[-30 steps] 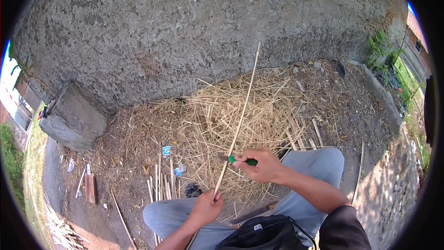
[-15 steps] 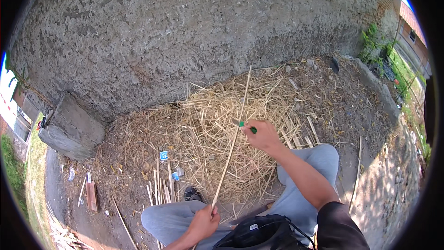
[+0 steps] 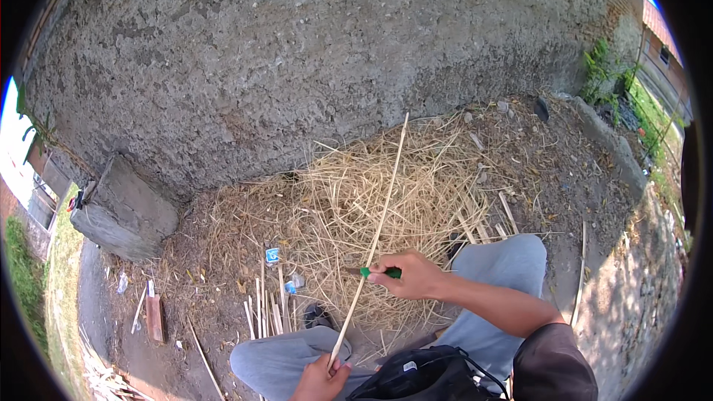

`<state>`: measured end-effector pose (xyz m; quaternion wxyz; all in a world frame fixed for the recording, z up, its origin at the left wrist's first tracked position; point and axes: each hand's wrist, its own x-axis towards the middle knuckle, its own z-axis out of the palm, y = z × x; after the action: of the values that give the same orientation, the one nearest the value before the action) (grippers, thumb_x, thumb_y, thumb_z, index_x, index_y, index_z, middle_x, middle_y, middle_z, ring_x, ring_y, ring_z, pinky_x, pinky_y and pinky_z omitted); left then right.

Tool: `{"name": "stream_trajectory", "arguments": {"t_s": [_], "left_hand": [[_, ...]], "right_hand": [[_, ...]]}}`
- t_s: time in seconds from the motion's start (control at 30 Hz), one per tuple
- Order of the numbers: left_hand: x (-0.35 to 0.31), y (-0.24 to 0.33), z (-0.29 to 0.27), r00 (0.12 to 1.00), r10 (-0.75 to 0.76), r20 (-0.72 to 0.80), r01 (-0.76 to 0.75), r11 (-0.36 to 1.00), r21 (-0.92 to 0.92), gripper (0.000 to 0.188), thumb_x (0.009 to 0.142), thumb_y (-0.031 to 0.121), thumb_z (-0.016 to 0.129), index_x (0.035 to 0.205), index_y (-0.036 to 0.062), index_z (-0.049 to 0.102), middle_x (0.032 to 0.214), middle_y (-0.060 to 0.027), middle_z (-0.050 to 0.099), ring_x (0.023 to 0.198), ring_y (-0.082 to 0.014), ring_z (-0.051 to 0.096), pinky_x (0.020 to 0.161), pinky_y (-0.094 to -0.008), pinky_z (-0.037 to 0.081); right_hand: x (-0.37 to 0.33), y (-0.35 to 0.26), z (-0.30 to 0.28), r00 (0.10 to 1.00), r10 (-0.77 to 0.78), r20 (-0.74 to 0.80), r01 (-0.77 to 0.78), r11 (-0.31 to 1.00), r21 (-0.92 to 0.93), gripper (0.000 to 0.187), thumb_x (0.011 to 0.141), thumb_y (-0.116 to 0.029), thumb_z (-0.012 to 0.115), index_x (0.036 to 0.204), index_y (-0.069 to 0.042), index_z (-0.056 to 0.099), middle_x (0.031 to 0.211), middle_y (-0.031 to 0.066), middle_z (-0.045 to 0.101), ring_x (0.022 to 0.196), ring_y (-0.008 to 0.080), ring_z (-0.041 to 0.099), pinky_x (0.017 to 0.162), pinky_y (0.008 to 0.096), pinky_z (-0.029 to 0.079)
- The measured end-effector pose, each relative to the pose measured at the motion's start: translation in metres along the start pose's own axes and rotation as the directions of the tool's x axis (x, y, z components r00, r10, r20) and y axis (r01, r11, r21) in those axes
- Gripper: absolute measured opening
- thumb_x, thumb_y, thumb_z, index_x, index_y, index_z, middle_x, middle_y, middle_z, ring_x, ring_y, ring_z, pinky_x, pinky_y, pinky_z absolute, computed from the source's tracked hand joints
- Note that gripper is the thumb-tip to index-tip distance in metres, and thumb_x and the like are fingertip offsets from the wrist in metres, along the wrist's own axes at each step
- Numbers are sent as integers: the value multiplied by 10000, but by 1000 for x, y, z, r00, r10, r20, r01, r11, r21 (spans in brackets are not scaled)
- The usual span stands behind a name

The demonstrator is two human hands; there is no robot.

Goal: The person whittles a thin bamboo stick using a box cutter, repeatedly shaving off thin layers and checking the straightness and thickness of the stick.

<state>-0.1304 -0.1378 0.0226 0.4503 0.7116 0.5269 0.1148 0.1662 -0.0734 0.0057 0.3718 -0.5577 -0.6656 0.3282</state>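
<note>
A long, thin bamboo strip [image 3: 388,200] slants up from my lap, away from me over a heap of pale shavings [image 3: 345,193]. Near its lower end, above my left knee, my left hand [image 3: 319,380] is closed around it. My right hand [image 3: 412,275] grips the green handle of a small knife [image 3: 382,272]. The short blade lies across the strip, about a third of the way up from my left hand. Whether the blade bites into the strip cannot be made out.
A rough grey wall [image 3: 297,52] rises behind the shavings. Left stands a concrete block [image 3: 122,212]. Several cut strips [image 3: 261,308] lie by my left knee, near a blue packet [image 3: 272,255]. A reddish-brown wooden piece [image 3: 154,319] lies farther left. Another strip [image 3: 581,275] lies at right.
My right hand and the knife have come down the strip toward me. My left hand, still on the strip, sits slightly lower, and my view has shifted a little.
</note>
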Motion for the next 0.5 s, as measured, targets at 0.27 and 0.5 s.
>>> {"name": "stream_trajectory", "arguments": {"t_s": [0.27,0.5], "left_hand": [[-27,-11,14,994,-102,43,99,993,67,206,864,204,622,894,3,588,643,-186,592,580,-302,607,554,-419,454],[-46,-43,-5,1000,-22,20,21,999,35,226,912,213,601,857,-4,577,585,-159,584,484,-236,564,474,-387,440]], "right_hand": [[16,29,-38,970,-26,-242,-21,981,-192,238,862,-244,693,805,-17,646,744,114,691,567,265,622,526,367,468],[21,30,-46,968,54,-246,-84,990,-113,213,878,-259,665,858,-47,666,743,105,688,496,240,563,502,372,441]]}}
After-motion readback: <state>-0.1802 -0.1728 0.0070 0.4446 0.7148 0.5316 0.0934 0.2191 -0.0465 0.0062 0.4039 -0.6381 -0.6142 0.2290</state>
